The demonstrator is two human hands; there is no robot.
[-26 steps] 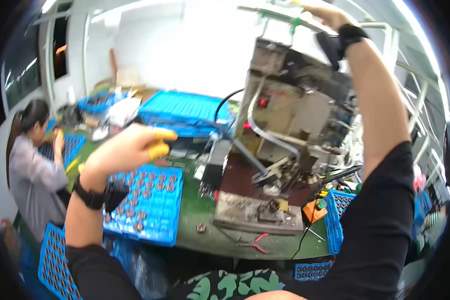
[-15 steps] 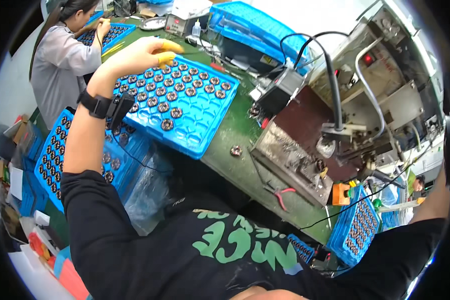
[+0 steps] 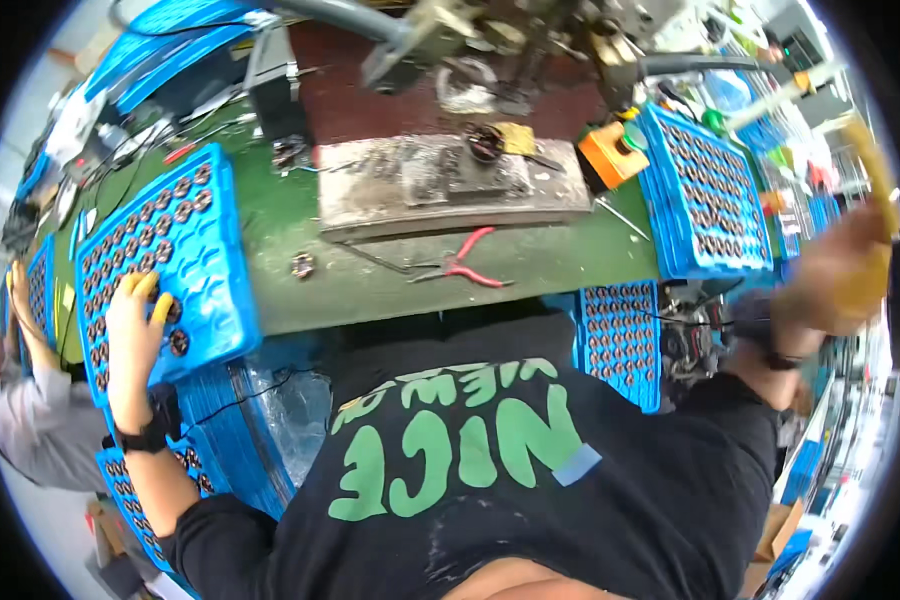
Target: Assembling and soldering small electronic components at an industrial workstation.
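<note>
My left hand (image 3: pixel 135 325), yellow covers on its fingertips, reaches over a blue tray (image 3: pixel 232 250) of dark wire-wound rings. Its thumb and forefinger are spread apart, touching or just above the rings; no held ring can be made out. A loose wound ring (image 3: pixel 178 343) sits in the tray just beside the thumb. Raised at the far right is my right hand (image 3: pixel 840 270), smeared by motion, with yellow on its fingers; whether it holds anything is not visible. Another wound ring (image 3: pixel 485 143) sits on the metal fixture (image 3: pixel 370 205) of the machine ahead.
On the green bench (image 3: pixel 280 300) lie a single wound ring (image 3: pixel 302 264) and red-handled pliers (image 3: pixel 460 270). An orange box (image 3: pixel 612 158) stands right of the fixture, near stacked blue trays (image 3: pixel 655 245). At far left a co-worker's sleeve (image 3: pixel 45 430) shows beside another tray.
The view has swung right, bringing the machine to the middle. My left hand has come from the tray's far side down toward its near part. My right hand has come into view.
</note>
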